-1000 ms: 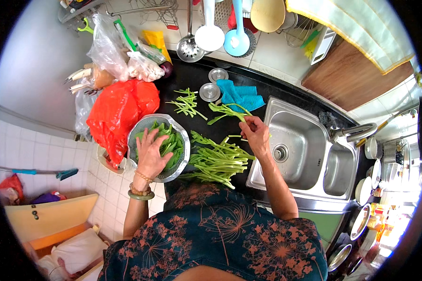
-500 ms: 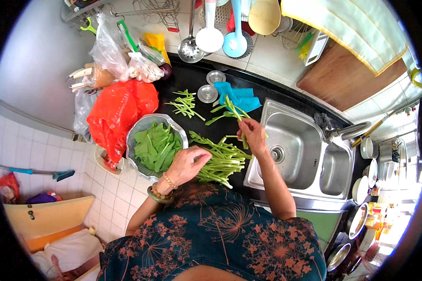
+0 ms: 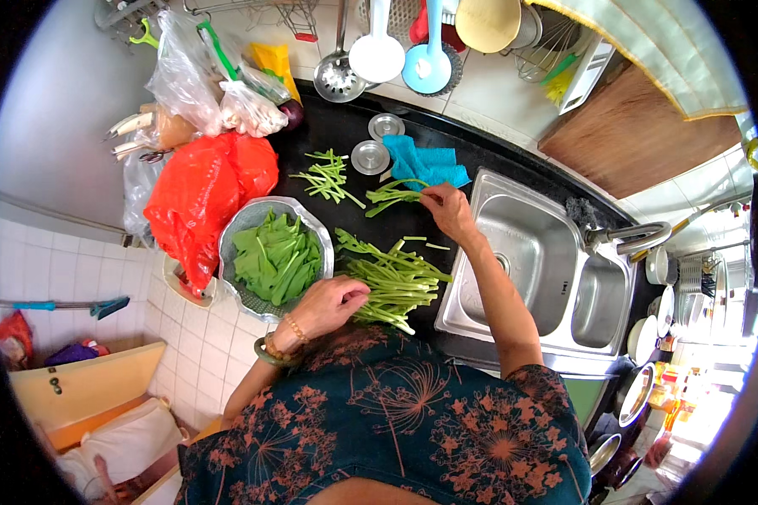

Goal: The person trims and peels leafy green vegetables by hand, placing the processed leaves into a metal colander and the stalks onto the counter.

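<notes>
Print on the red bag (image 3: 206, 198) is too faint to read; near the sink's (image 3: 539, 278) left edge the right hand's (image 3: 449, 210) fingers pinch greens (image 3: 389, 199) — the left hand (image 3: 332, 303), by the counter's (image 3: 333, 130) front edge, curls beside stalks (image 3: 403, 286), palm hidden, whether its fingers meet I cannot tell

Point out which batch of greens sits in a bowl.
The leaves: they alone lie inside the bowl. The large stalk pile and the short stems lie on the counter, and the right hand holds the small bunch.
</notes>
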Tool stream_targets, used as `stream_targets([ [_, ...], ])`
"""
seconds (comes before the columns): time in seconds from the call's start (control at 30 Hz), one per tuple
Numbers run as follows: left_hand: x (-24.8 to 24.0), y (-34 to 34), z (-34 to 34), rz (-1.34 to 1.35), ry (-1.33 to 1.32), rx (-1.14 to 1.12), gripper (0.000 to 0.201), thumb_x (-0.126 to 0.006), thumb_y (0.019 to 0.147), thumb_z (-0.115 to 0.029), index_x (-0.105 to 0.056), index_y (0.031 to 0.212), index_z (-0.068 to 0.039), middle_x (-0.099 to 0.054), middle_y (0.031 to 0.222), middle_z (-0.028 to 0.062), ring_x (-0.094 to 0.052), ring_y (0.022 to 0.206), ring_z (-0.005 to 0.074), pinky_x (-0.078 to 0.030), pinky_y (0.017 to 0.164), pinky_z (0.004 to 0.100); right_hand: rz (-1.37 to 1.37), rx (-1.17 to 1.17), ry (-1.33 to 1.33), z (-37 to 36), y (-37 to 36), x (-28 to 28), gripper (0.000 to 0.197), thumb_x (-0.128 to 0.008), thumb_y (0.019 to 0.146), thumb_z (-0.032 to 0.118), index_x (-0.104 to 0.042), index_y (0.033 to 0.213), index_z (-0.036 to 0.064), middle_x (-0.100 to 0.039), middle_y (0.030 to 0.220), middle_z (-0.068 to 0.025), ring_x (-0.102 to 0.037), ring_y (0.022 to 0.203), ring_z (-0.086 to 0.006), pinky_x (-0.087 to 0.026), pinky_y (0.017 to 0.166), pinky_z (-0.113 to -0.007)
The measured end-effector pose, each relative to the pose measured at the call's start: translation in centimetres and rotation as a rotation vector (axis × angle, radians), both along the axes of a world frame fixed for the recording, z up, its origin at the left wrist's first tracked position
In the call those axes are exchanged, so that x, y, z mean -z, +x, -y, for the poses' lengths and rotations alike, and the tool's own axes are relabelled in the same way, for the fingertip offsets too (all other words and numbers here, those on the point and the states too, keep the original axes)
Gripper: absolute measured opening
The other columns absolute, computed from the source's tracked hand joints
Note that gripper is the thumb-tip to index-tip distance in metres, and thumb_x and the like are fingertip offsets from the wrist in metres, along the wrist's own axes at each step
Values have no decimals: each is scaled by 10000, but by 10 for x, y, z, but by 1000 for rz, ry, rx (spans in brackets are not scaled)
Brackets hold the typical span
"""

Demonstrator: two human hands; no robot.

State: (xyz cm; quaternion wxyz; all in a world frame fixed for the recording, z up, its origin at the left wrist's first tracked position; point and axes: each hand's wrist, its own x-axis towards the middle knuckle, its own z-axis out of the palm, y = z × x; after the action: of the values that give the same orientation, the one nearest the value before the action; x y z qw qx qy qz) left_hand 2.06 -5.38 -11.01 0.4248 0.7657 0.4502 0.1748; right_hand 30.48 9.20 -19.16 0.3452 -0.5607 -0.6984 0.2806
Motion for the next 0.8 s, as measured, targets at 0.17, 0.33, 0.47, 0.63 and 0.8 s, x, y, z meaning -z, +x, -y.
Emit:
stream_targets([
  [0.17, 2, 6, 0, 1, -44, 49, 203, -613, 901, -202, -656, 1017, -41, -676, 912, 131, -648, 795, 304, -514, 689, 370, 28, 14, -14, 11, 7, 3, 170, -704, 811, 129, -705, 930, 8, -669, 891, -183, -639, 819, -352, -504, 735, -405],
  [0.33, 5, 22, -9, -76, -27, 105, 217, -620, 904, -217, -657, 1025, -40, -677, 927, 137, -657, 807, 288, -520, 701, 365, 101, 6, 201, 10, 23, 3, 174, -703, 808, 106, -691, 957, 16, -656, 898, -173, -625, 839, -354, -497, 743, -414],
  [0.47, 5, 22, -2, 46, -51, 121, 226, -621, 905, -223, -653, 1014, -27, -678, 930, 138, -660, 810, 278, -521, 702, 360, 92, 20, -64, 44, 35, 4, 158, -701, 791, 100, -677, 932, 33, -631, 901, -158, -618, 872, -335, -499, 737, -420],
  [0.63, 1, 21, -3, -14, -23, 134, 209, -626, 902, -208, -652, 1008, -30, -677, 907, 134, -660, 805, 281, -521, 702, 355, 374, -29, -34, 89, 26, 30, 85, -663, 803, 93, -663, 880, 57, -622, 939, -127, -620, 909, -323, -513, 749, -429],
  [0.8, 2, 18, 0, 14, -29, 110, 228, -618, 908, -219, -650, 1029, -29, -677, 902, 140, -661, 808, 289, -524, 708, 364, 273, -75, -111, 77, 28, 24, 69, -640, 814, 77, -634, 877, 50, -633, 965, -155, -618, 897, -348, -508, 749, -443],
])
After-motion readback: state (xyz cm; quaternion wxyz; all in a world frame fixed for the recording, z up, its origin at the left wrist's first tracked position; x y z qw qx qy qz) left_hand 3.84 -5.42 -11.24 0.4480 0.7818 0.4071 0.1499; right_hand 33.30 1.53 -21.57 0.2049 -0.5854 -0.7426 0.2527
